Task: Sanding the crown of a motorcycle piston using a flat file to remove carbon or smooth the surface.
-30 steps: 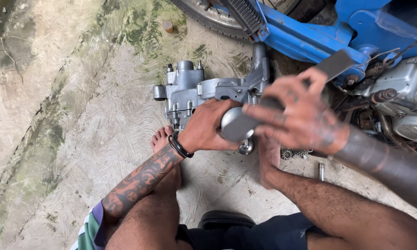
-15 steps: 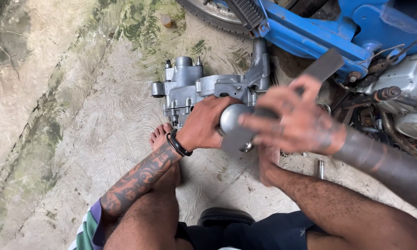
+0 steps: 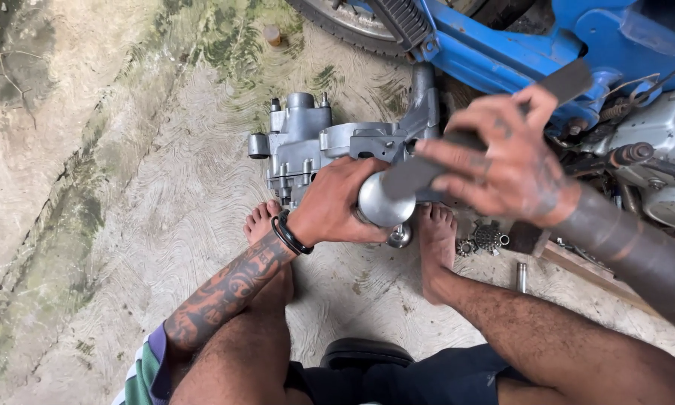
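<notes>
Above the grey engine casing (image 3: pixel 330 142) on the concrete floor (image 3: pixel 127 210), the left hand (image 3: pixel 337 202) presses fingers closed on it, while the right hand (image 3: pixel 502 161) fingers wrap shut around a hammer (image 3: pixel 397 187) handle.

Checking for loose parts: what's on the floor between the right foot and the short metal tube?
Head view: a small toothed gear and a smaller sprocket lie on the concrete between the right foot and the metal tube.
</notes>
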